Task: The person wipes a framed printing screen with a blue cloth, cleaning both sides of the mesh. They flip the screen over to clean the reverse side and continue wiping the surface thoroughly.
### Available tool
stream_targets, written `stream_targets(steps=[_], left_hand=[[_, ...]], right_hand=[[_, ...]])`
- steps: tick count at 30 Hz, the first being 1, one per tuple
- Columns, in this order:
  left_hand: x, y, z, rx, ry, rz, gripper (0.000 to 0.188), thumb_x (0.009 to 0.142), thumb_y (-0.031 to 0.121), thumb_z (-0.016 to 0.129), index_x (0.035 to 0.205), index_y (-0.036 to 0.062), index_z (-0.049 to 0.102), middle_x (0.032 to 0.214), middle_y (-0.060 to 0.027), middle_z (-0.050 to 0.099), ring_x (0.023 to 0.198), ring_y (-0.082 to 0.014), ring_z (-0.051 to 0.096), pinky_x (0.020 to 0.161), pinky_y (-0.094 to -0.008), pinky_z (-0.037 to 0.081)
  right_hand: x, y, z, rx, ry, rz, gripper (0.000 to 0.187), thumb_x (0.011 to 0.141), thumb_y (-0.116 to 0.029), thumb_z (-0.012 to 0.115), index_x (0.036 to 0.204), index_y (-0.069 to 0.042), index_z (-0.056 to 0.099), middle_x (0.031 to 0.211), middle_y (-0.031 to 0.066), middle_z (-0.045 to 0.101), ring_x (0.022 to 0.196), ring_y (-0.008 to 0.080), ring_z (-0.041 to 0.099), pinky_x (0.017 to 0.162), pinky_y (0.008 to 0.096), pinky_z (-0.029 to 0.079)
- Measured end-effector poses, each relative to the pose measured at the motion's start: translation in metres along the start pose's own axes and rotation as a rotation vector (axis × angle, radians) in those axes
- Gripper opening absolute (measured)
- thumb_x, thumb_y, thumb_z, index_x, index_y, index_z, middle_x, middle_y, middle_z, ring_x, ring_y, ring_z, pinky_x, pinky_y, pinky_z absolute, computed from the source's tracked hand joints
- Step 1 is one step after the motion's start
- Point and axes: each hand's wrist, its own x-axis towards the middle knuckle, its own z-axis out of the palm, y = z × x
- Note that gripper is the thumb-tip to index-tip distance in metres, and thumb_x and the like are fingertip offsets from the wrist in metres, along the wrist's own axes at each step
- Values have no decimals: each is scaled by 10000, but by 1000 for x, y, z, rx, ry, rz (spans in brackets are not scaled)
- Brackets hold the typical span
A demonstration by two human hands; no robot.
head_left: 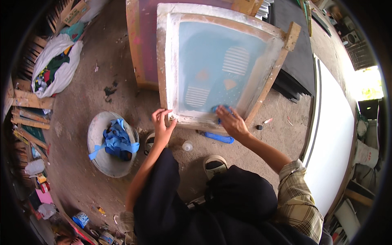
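A wooden-framed printing screen (pixel 192 53) with light-blue mesh leans in front of me, with striped sole-like shapes and small orange patches on it. My left hand (pixel 162 124) grips the frame's lower left corner between thumb and fingers. Near the lower right of the mesh, my right hand (pixel 231 121) presses down with a blue rag-like wad (pixel 215 109) under its fingers; most of the wad is hidden. On the floor below the frame lies a long blue plastic object (pixel 219 137), and a small clear bottle (pixel 187 145) stands close by.
A grey bucket (pixel 93 134) with crumpled blue strips stands at left. Behind the screen leans another, purple-meshed frame (pixel 143 45). Dark stacked sheets (pixel 292 67) and a large white panel (pixel 332 139) lie to the right. A white sack (pixel 65 77) of cloth scraps sits far left.
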Motion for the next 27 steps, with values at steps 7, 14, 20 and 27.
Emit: stream_targets(steps=[7, 14, 20, 27], left_hand=[[1, -1, 3, 39, -34, 9, 365, 820, 148, 691, 1153, 97, 551, 1184, -113, 329, 1115, -265, 421, 962, -385, 369], [-1, 8, 1, 11, -70, -63, 359, 825, 162, 684, 1156, 102, 557, 1202, -116, 334, 1128, -273, 403, 993, -392, 339], [-1, 10, -1, 27, -110, -66, 356, 823, 170, 684, 1148, 93, 563, 1187, -119, 355, 1136, -273, 415, 991, -389, 342], [-9, 9, -2, 72, -162, -57, 347, 825, 158, 676, 1147, 98, 558, 1190, -123, 346, 1132, -276, 421, 991, -383, 344]], right_hand=[[-7, -3, -4, 236, -45, 448, 753, 858, -345, 598, 1443, -46, 231, 1525, 66, 200, 1408, 181, 180, 1154, 378, 186], [19, 3, -16, 322, 73, 634, 718, 940, -472, 389, 1452, -15, 177, 1526, 149, 157, 1420, 261, 126, 1160, 431, 106], [-5, -44, 11, 464, -100, 463, 751, 945, -510, 338, 1459, -5, 127, 1525, 176, 130, 1425, 266, 94, 1161, 426, 89], [-4, -40, 8, 496, 33, 573, 729, 925, -488, 408, 1437, -6, 215, 1506, 147, 222, 1411, 252, 169, 1143, 452, 156]])
